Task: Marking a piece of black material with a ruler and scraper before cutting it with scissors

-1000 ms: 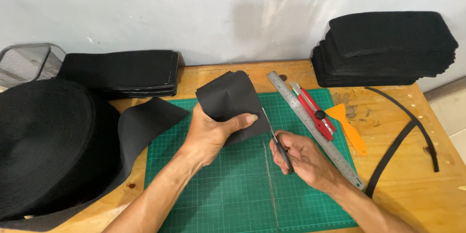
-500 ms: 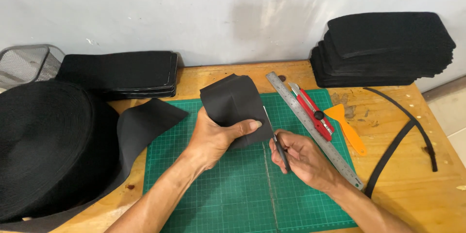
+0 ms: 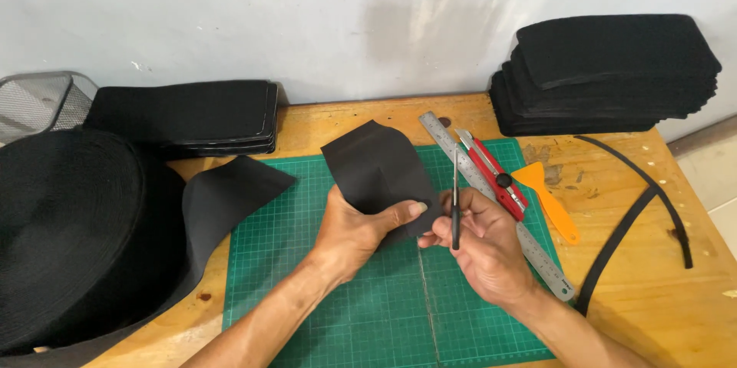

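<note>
Compared with the frame half a second earlier, the right hand [image 3: 480, 249] has risen off the green cutting mat [image 3: 307, 306] and now holds the scissors [image 3: 455, 203] upright, blades pointing to the far side and closed, at the right edge of the black fabric piece [image 3: 376, 168]. The left hand [image 3: 357, 226] still grips that piece from below, thumb pressed across its near edge, above the mat's centre. A steel ruler [image 3: 491, 203], red utility knife [image 3: 491, 172] and orange scraper [image 3: 549, 199] lie just right of the hands. A large black webbing roll [image 3: 73, 230] fills the left side of the wooden table [image 3: 660, 291]; stacks of cut black pieces [image 3: 606, 72] sit far right and far left against a pale wall [image 3: 307, 23].
</note>
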